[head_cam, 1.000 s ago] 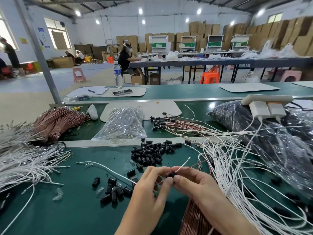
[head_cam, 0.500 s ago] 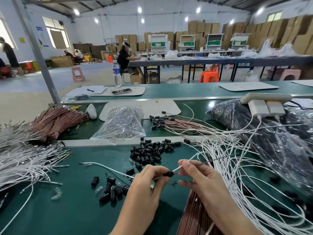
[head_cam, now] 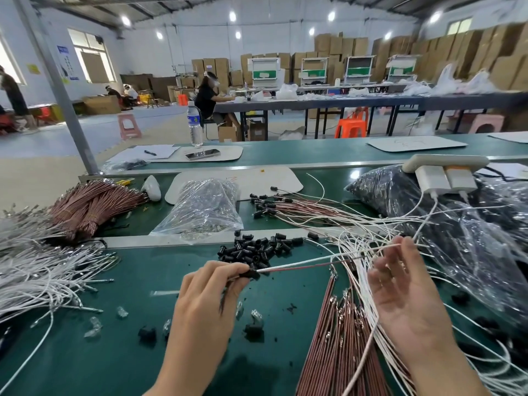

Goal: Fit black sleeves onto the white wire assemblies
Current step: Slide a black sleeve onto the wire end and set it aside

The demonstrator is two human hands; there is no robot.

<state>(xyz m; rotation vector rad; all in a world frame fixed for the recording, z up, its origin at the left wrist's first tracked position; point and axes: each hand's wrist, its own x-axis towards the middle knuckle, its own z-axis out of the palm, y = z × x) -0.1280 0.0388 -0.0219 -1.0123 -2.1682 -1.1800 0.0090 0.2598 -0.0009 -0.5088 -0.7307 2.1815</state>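
My left hand [head_cam: 204,298] pinches a black sleeve [head_cam: 251,273] that sits on the end of a white wire [head_cam: 303,262] paired with a thin brown one. The wires run right and slightly up to my right hand [head_cam: 400,290]. That hand is spread, palm toward me, fingers straight, and the white wire passes by its fingertips. A pile of loose black sleeves [head_cam: 257,250] lies just beyond my left hand on the green table [head_cam: 85,361]. More white wires [head_cam: 368,252] fan out around my right hand.
White wires [head_cam: 34,272] heap at the left, brown bundles [head_cam: 91,204] behind them and others [head_cam: 340,344] under my right wrist. A clear bag [head_cam: 203,207] and a dark bag [head_cam: 457,224] lie behind. Sleeved wires [head_cam: 271,204] rest mid-table, loose sleeves [head_cam: 253,328] near my left wrist.
My hands have drawn apart. The right hand slid right along the wire and opened, while the left hand kept its pinch on the black sleeve at the wire's end.
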